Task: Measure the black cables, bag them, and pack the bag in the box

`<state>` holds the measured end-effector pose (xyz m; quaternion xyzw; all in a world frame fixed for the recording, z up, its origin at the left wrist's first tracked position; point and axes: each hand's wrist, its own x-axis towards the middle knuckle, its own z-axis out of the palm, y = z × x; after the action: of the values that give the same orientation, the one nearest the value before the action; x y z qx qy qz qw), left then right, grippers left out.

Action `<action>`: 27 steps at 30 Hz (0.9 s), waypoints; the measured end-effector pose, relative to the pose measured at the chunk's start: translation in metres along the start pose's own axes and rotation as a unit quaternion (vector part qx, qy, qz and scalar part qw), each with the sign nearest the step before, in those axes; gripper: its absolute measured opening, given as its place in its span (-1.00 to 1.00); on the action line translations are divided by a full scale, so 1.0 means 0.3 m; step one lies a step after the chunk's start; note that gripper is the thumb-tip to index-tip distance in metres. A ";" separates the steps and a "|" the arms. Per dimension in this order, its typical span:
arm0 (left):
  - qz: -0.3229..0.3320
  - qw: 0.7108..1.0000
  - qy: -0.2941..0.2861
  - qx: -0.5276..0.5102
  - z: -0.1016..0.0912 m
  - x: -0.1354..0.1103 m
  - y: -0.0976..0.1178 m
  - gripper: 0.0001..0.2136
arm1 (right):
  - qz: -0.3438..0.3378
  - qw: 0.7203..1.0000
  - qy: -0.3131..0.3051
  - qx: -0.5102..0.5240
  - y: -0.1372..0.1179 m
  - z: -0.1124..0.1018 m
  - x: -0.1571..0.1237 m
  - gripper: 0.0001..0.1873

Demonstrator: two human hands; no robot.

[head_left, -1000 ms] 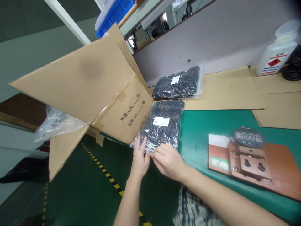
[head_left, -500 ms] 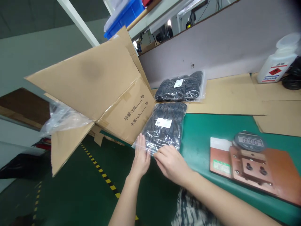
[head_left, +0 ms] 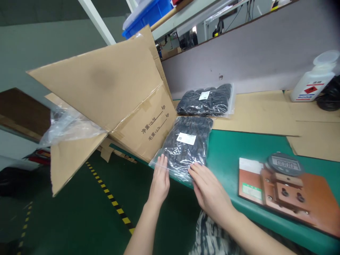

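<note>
A clear zip bag [head_left: 187, 150] full of black ring-like parts lies flat at the table's near edge, with a white label on top. My left hand [head_left: 160, 180] rests with outstretched fingers on the bag's near left corner, by the zip strip. On the near right corner lies my right hand [head_left: 208, 186], its fingers extended along the plastic; its thumb is partly hidden. Behind this bag sits a second filled bag [head_left: 204, 101] of similar black parts, also labelled.
Left of the bags a large open cardboard box [head_left: 132, 106] leans with its flaps spread. A digital gauge [head_left: 285, 163] on a copper-coloured fixture stands to the right on the green table [head_left: 225, 152]. Cardboard sheets [head_left: 260, 109] and a white bottle [head_left: 313, 78] are at the back.
My right hand has slid right along the bag's near edge, and its curled fingers have straightened. My left hand stays on the left corner. The view has shifted slightly.
</note>
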<state>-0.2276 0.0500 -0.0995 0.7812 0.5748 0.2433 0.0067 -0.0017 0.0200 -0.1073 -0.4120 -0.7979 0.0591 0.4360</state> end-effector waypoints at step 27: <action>0.033 0.990 -0.127 0.040 0.083 0.360 0.380 -0.39 | 0.042 0.999 -0.013 -0.030 -0.014 -0.053 -0.041 -0.76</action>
<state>-0.0922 0.1153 -0.0481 0.8243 0.5521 0.1186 0.0404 0.0110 0.0044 -0.1037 -0.4570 -0.7869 0.0585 0.4105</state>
